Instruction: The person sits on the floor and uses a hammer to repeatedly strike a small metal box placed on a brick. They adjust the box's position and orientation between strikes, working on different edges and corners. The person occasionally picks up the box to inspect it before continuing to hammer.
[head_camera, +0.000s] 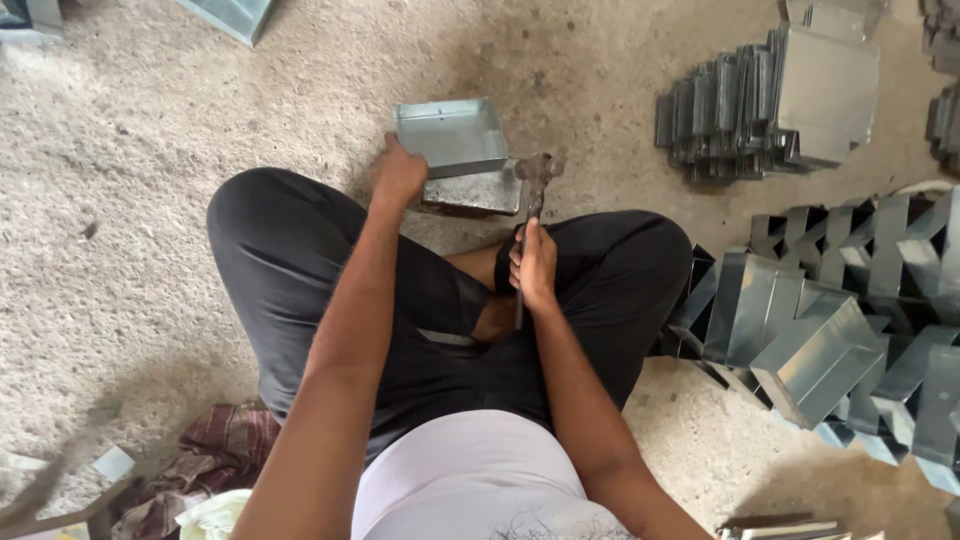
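Here, the left hand (398, 176) grips the near left edge of a shallow metal tray (450, 135) resting tilted on a flat metal block (475, 190) on the floor, while the right hand (533, 266) is closed around a hammer (532, 195) just right of it.

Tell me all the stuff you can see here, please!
Metal tray: one, grey, on the block, steadied at its left edge.
Block: one, dark grey, on the floor under the tray.
Hammer: one, dark, head beside the tray.
Stacked metal pieces: many, grey, upper right.
Folded metal pieces: many, grey, right side.
Cloth: one bundle, reddish checked, lower left.
Floor: one, grey, rough.
Trousers: black, legs crossed.
Left hand: one, on the tray.
Right hand: one, gripping the hammer handle.
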